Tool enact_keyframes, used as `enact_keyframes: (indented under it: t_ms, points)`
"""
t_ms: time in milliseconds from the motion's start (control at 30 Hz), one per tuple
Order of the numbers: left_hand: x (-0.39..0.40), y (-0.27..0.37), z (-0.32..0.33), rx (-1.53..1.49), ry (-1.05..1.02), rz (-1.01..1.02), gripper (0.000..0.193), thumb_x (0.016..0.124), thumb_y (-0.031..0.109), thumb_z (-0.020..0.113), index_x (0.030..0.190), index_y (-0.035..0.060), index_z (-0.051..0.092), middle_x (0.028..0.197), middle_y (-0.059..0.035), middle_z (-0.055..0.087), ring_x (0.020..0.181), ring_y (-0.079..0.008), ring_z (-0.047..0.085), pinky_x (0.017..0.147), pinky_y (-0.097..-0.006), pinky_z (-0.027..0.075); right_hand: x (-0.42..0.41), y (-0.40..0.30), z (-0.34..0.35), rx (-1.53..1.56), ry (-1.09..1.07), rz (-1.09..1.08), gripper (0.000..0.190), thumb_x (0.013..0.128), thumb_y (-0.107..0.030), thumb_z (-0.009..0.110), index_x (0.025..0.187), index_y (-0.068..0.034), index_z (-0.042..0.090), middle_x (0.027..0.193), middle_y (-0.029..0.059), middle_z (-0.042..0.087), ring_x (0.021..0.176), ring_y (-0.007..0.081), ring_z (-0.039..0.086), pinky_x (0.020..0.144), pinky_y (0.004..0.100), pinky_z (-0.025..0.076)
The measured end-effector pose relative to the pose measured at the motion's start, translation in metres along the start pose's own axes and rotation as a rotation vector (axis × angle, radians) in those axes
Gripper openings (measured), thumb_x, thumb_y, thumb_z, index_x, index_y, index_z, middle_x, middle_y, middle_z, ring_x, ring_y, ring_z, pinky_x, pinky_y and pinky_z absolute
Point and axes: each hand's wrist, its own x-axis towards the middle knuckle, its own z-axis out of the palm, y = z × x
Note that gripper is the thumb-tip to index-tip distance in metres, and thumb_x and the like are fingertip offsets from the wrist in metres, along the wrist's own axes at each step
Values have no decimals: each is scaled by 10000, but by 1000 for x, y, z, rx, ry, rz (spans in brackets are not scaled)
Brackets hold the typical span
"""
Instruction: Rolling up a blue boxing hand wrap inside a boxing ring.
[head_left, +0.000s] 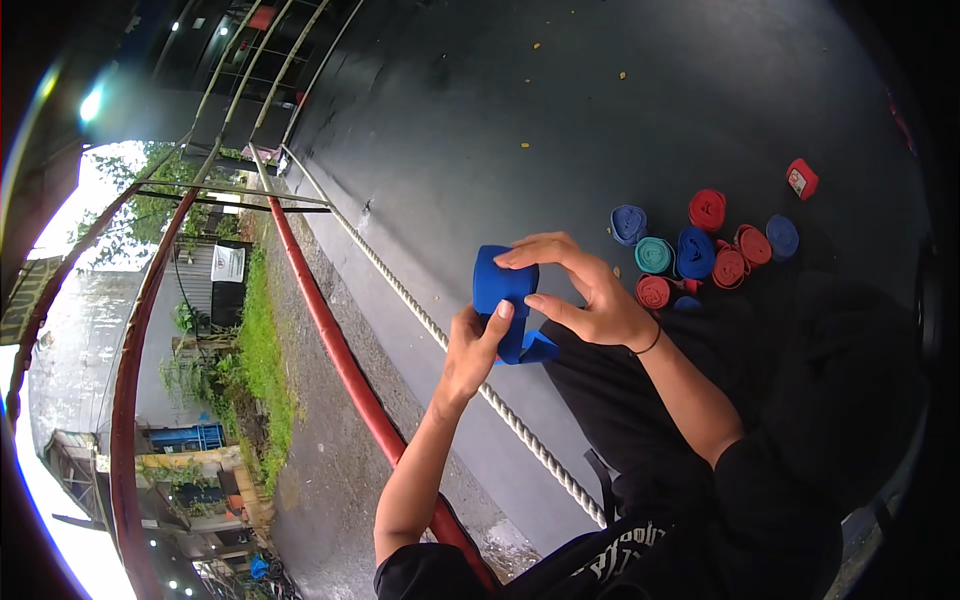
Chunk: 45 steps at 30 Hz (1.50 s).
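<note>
A blue hand wrap (504, 281), partly rolled, is held up in front of my body, with a loose folded end hanging below the roll. My left hand (480, 341) grips the strip beneath the roll, thumb on its face. My right hand (592, 292) touches the top and right side of the roll with curved fingers; its thumb tip is by the roll's lower right edge. Rolled wraps lie on the dark mat to the right: a red one (707, 210), a teal one (655, 256), a blue one (696, 253) and several more in red and blue.
A white twisted rope (420, 315) runs diagonally along the mat's edge, with red padded ring ropes (322, 322) farther left. A red item with a pale label (802, 178) lies beyond the rolls. Small yellow leaves dot the mat. Wet pavement and grass are outside the ropes.
</note>
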Motion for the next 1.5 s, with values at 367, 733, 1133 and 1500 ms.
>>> enact_keyframes:
  t_ms: [367,733,1133,1500]
  points:
    - [4,-3,-3,-48,2,12,508,964,415,626,1158,-53,583,905,-7,609,800,-54,517,701,-214,427,-2,2,-2,586,68,504,642,874,-92,684,1440,-56,383,1301,101,549,1265,205,493,1076,384,400]
    - [0,6,1,-21,-210,9,424,980,344,625,1177,-27,567,865,19,594,716,-42,501,609,-217,407,-1,1,0,562,115,391,631,872,-135,675,1432,-56,394,1318,114,517,1212,199,517,1018,363,436]
    - [-2,14,-5,457,-496,-104,441,915,449,678,1006,17,658,714,-47,619,657,-99,589,621,-272,482,3,10,-79,296,1071,271,567,899,-55,628,1418,-142,417,1075,-5,591,1031,110,531,872,308,409]
    - [-5,-8,-25,1343,-509,-109,826,719,605,764,1344,114,540,916,-168,703,946,-330,677,886,-437,505,4,1,-89,252,1023,159,561,905,-75,627,1420,-140,415,1180,34,539,1111,148,515,904,345,447]
